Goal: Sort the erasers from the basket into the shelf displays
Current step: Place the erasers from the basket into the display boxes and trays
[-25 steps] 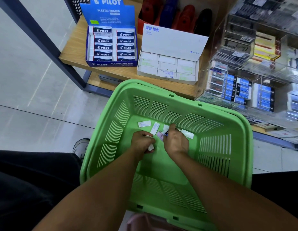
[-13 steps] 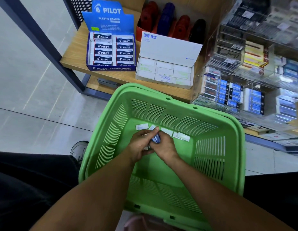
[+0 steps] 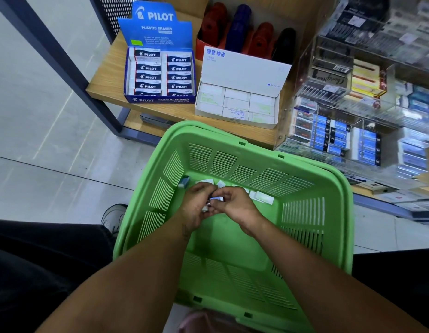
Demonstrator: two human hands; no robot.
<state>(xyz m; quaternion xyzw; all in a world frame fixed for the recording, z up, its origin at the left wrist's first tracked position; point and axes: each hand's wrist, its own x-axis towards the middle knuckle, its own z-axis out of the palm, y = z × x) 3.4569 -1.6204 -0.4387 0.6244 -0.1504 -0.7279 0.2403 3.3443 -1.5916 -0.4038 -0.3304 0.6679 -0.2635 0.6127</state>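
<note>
Both hands are low inside the green basket (image 3: 333,188). My left hand (image 3: 196,205) curls round small white erasers. My right hand (image 3: 235,205) pinches a blue-sleeved eraser (image 3: 217,199) right against the left hand's fingers. Loose white erasers (image 3: 263,197) lie along the basket's far wall, and one blue-sleeved eraser (image 3: 184,181) lies at the far left corner. On the wooden shelf (image 3: 105,85) stand the blue Pilot display box (image 3: 160,75) and the white eraser display box (image 3: 237,102), both filled with rows of erasers.
A clear acrylic rack (image 3: 367,116) with pens and boxed stationery stands at the right of the shelf. Red, blue and black staplers (image 3: 244,37) stand behind the boxes. A dark metal shelf post (image 3: 64,68) and a shoe (image 3: 113,218) are at the left.
My hands have come together in the basket and the right now holds a blue-sleeved eraser against the left. A blue eraser now shows at the basket's far left corner.
</note>
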